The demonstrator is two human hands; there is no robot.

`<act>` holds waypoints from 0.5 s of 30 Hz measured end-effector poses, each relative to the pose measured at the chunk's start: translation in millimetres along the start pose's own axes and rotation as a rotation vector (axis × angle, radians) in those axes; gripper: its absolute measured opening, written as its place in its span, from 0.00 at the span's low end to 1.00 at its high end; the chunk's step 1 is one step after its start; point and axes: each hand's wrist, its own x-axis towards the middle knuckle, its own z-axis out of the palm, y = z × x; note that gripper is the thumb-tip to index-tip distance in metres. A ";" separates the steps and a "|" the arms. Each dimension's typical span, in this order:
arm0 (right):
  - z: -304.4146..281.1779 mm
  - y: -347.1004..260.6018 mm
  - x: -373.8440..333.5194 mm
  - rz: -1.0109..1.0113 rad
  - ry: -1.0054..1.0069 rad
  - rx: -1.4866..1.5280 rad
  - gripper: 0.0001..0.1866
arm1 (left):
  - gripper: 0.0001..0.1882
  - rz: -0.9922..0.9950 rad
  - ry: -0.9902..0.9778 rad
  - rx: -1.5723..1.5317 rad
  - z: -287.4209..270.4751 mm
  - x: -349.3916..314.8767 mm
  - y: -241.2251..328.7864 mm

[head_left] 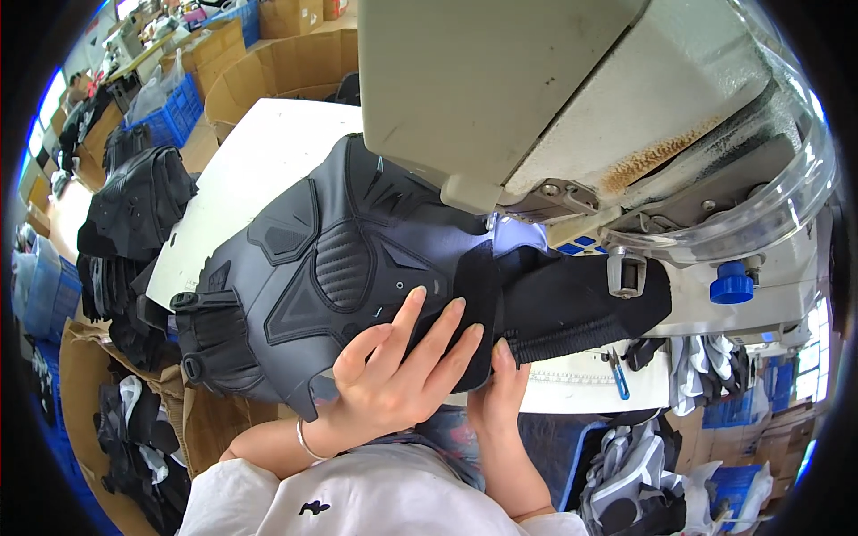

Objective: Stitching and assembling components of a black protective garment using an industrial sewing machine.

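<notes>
A large black moulded panel, with raised shapes and a ribbed oval pad, lies on the white sewing machine table. My left hand rests on its right part with fingers spread and flat. A soft black fabric flap extends right from the panel, beneath the machine head. Close to the seam, my right hand pinches the near edge of the black piece; part of its fingers is hidden below. The sewing machine stands over the work, its lamp lighting the spot where panel and flap meet.
A blue-handled thread snipper lies by a measuring scale on the table. Black pieces are piled at the left. Cardboard boxes stand behind and left; a blue crate with grey-black pieces sits at the lower right.
</notes>
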 end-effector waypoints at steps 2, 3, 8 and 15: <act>1.6 -2.6 2.0 0.008 -0.005 -0.006 0.25 | 0.10 0.003 -0.009 -0.010 -0.7 1.5 -0.5; 1.2 -4.1 2.4 0.013 -0.012 -0.013 0.25 | 0.10 0.005 -0.015 -0.020 -1.1 2.6 -0.2; -1.4 -5.5 6.3 0.015 0.018 -0.024 0.24 | 0.11 0.011 -0.019 0.017 0.2 3.6 4.6; 4.7 -6.6 12.0 0.005 0.014 -0.063 0.24 | 0.13 0.002 -0.030 0.022 0.6 11.1 7.3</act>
